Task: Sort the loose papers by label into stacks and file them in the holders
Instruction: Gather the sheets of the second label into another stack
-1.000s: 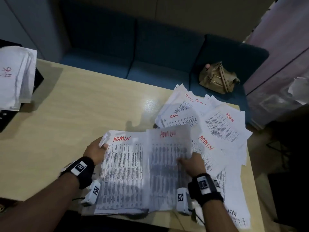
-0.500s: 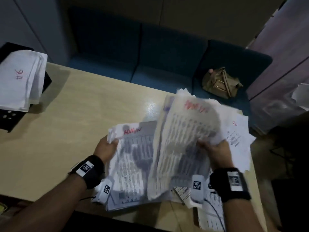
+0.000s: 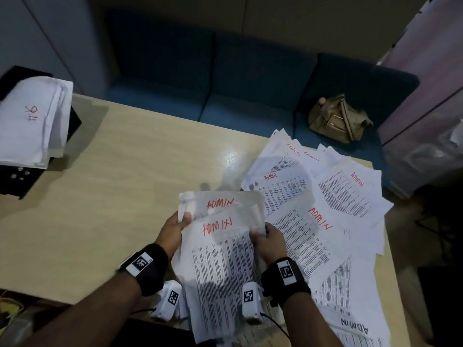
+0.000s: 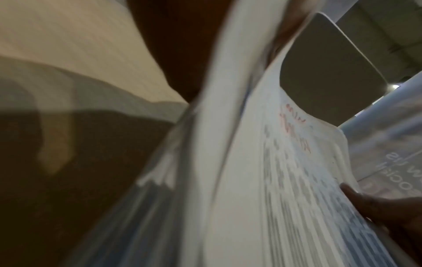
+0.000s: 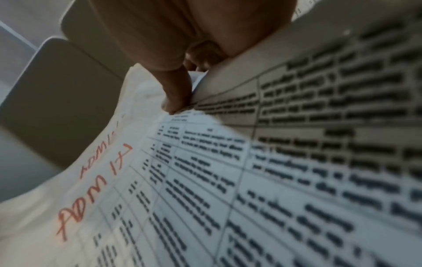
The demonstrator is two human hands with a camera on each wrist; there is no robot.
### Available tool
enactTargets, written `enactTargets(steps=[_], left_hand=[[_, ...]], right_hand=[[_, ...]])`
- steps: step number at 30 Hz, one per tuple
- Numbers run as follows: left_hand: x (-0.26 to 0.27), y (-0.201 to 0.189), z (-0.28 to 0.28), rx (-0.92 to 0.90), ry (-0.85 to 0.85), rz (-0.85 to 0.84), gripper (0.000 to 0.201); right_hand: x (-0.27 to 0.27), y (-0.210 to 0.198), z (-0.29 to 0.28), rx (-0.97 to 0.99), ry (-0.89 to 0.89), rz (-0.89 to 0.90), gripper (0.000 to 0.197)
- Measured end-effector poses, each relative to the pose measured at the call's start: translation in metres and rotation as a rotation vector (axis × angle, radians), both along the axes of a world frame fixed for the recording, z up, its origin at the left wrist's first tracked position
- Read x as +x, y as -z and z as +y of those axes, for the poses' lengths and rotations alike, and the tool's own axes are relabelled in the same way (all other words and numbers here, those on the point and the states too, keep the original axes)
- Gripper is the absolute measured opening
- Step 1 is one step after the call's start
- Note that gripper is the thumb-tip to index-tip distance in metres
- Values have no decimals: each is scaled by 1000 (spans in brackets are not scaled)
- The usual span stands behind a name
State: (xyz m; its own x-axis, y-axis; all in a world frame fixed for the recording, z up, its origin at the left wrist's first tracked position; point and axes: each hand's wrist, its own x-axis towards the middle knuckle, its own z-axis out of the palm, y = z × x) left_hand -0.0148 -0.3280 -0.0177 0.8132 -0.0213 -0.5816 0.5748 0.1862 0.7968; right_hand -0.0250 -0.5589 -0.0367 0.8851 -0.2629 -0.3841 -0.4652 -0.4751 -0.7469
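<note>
A stack of printed sheets marked ADMIN in red (image 3: 220,249) is held up over the near table edge. My left hand (image 3: 175,227) grips its left edge, thumb on top. My right hand (image 3: 266,240) pinches its right edge; in the right wrist view the thumb (image 5: 175,94) presses on the top ADMIN sheet (image 5: 205,189). The left wrist view shows the stack's edge (image 4: 228,144) and the other hand's fingers (image 4: 374,204), blurred. More loose ADMIN papers (image 3: 323,216) lie fanned out on the right part of the table. A black holder (image 3: 17,181) at far left carries white sheets (image 3: 32,118) with a red mark.
The light wooden table (image 3: 112,196) shows bare wood between the holder and the loose papers. Behind it runs a blue sofa (image 3: 225,78) with a tan bag (image 3: 338,118) on its seat. A pale partition (image 3: 426,71) stands at the right.
The right hand lifted one ADMIN sheet off the spread, swung it left and laid it on the sheets in the left hand. Both hands now hold one stack.
</note>
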Motion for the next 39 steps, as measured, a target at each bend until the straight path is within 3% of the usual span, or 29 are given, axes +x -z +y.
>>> enactTargets(steps=[3, 5, 7, 10, 14, 18, 21, 24, 27, 31, 33, 36, 39], left_hand=[[4, -5, -1, -187, -26, -25, 44], [8, -7, -4, -39, 116, -95, 32], [12, -4, -6, 147, 209, -118, 24], [16, -4, -5, 54, 163, -64, 31], [31, 4, 8, 65, 102, -130, 70], [43, 11, 7, 161, 211, -162, 76], [39, 15, 2, 176, 281, -125, 68], [29, 21, 2, 188, 393, -116, 45], [24, 26, 4, 180, 474, -96, 31], [36, 30, 0, 174, 316, -179, 55], [41, 34, -3, 142, 256, -208, 62], [45, 46, -6, 271, 349, -258, 34], [41, 50, -7, 203, 277, -238, 16]], right_hand=[[14, 0, -10, 75, 201, 7, 16], [24, -3, -11, 116, 305, -39, 19], [32, -9, -9, 148, 275, -16, 18], [38, -12, -8, 84, 78, 99, 18], [39, 1, -16, -28, -42, 231, 29], [43, 4, -18, -34, -38, 220, 28], [50, 2, -26, -47, 90, 74, 28], [55, -2, -37, -4, 199, -18, 30], [56, -9, -45, -14, 23, 63, 27], [48, -5, -37, -102, -339, 289, 30], [42, 1, -27, -104, -397, 333, 29], [36, 5, -17, -73, -334, 305, 27], [30, 6, -20, -118, -338, 333, 35]])
